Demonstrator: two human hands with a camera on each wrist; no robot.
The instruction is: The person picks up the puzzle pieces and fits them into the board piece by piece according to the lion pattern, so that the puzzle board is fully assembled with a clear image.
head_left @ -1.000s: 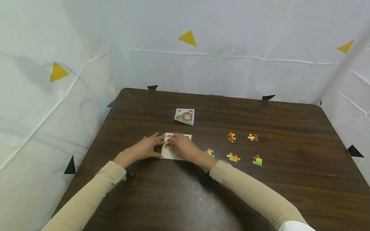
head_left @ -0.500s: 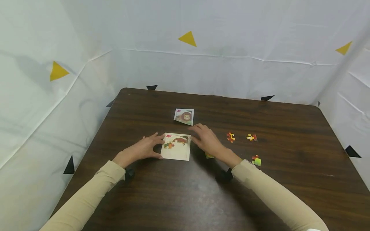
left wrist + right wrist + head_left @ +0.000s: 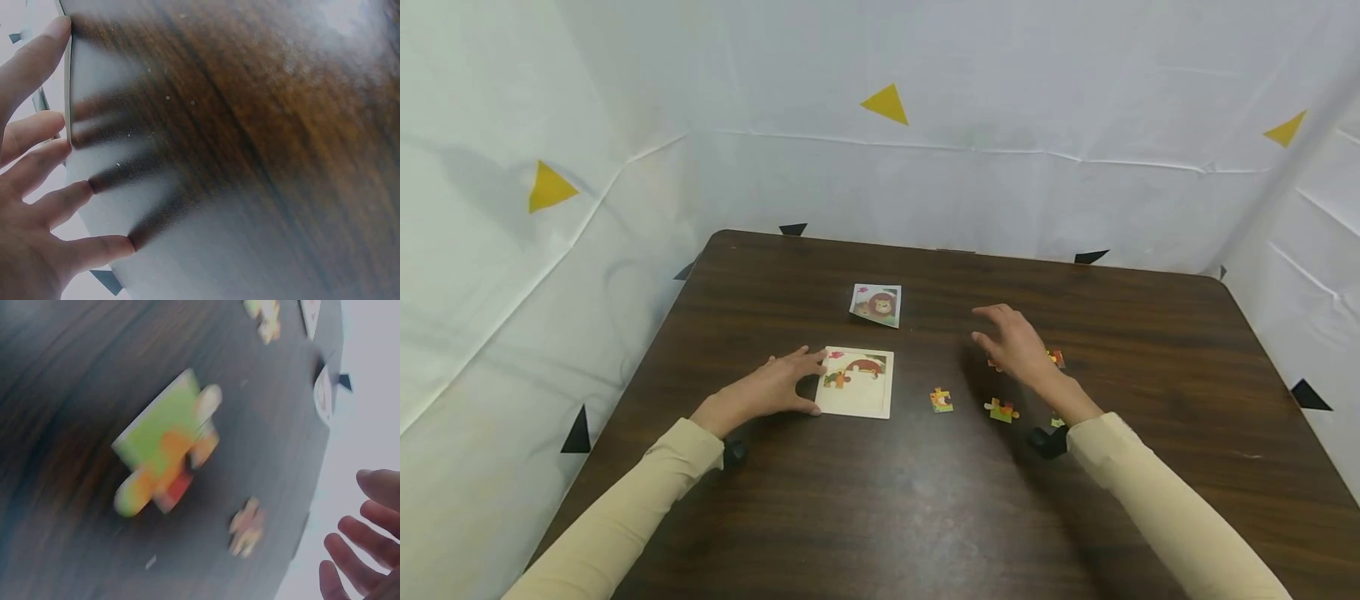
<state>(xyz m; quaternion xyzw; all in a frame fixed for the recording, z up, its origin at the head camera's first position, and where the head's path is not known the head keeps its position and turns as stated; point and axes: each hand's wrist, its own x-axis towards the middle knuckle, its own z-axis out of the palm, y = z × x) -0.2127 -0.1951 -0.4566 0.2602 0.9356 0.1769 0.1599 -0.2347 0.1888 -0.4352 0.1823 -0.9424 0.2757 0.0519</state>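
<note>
My left hand (image 3: 767,387) has its fingers spread, with thumb and fingertips touching the left edge of a pale square puzzle board (image 3: 853,404). A few pieces of a lion picture (image 3: 865,364) show in the board's upper part. In the left wrist view the fingers (image 3: 47,162) meet the board's edge. My right hand (image 3: 1018,346) hovers over the loose puzzle pieces, fingers loosely bent, holding nothing. Below it lies a green and orange puzzle piece (image 3: 1002,410), large and blurred in the right wrist view. The hand and forearm partly cover other pieces.
A printed lion card (image 3: 877,305) with a lifted lower edge lies behind the board. Another puzzle piece (image 3: 941,400) sits right of the board, and one more (image 3: 1056,358) shows beyond the right hand. White sheeting (image 3: 970,192) stands behind the dark wooden table (image 3: 865,517).
My right hand has left the board and moved right, over the loose pieces. The pieces set in the board came into view. My left hand has stayed at the board's edge.
</note>
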